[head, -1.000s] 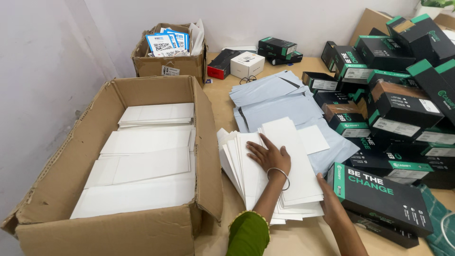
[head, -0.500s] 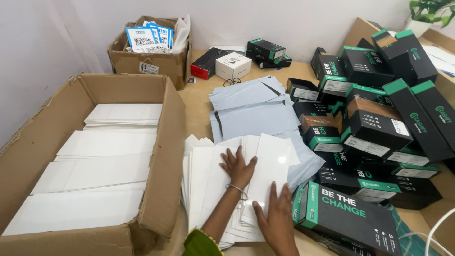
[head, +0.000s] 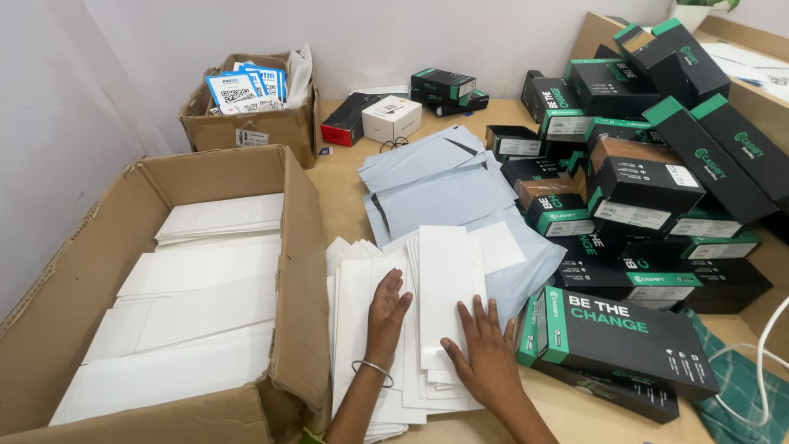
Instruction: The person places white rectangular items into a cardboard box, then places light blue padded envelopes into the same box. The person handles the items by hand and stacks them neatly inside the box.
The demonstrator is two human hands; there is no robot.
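Both hands lie flat on a fanned stack of white envelopes (head: 394,329) at the near edge of the wooden worktop (head: 341,185). The left hand (head: 386,311), w/ a thin metal bangle (head: 374,370) on the wrist, presses palm-down on the left part of the stack, fingers (head: 393,284) straight and close together, holding nothing. The right hand (head: 485,349) rests palm-down at the lower right of the stack, fingers (head: 477,312) slightly spread — their tips touch the lower end of the topmost envelope (head: 448,284), a long white one lying lengthwise away from the person. Neither hand grips anything; both are open and flat.

Just left of the stack stands a large open cardboard box (head: 296,247), holding rows of more white envelopes (head: 197,304) laid flat. Behind the stack, partly under it, lies a loose heap of pale grey-blue mailer bags (head: 436,189). To the right, touching the stack's edge, sits a black-and-green carton (head: 625,337) lying flat — beyond it a big pile of similar black-and-green cartons (head: 649,140) covers the right side of the worktop. At the far side, near the wall, a smaller open cardboard box (head: 255,123) holds blue-and-white printed cards (head: 242,86). Beside it are a small white box (head: 392,117) and a dark flat box w/ a red edge (head: 345,122). A teal cloth (head: 740,386) and a white cable (head: 764,353) lie at the right near corner.
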